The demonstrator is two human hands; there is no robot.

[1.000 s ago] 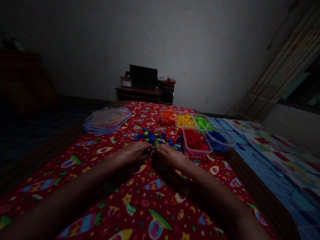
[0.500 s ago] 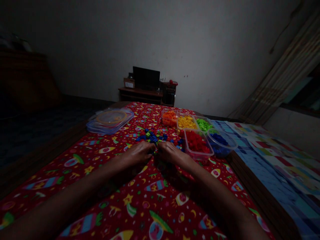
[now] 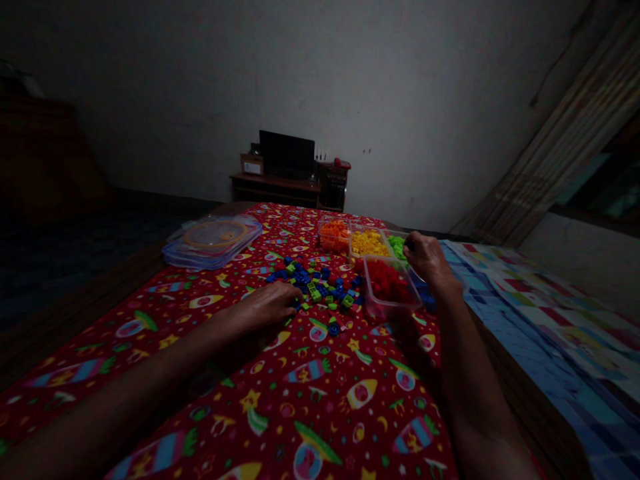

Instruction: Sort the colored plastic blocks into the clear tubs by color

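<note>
A loose pile of blue and green toy bricks lies on the red patterned cloth. My left hand rests at the pile's near left edge, fingers curled together; whatever they pinch is hidden. Over at the right, my right hand hovers between the tub of green bricks and the tub of blue bricks. Its fingertips are closed, with something small and dark at them that I cannot make out. A round blue piece sits apart, nearer to me.
Beside the pile stands a clear tub of red bricks. Tubs of yellow bricks and orange bricks stand behind it. Stacked clear lids lie at the left. A quilt covers the surface at the right.
My right hand has lifted from the pile and moved right to the green and blue tubs. My left hand has shifted slightly left, and more of the pile shows.
</note>
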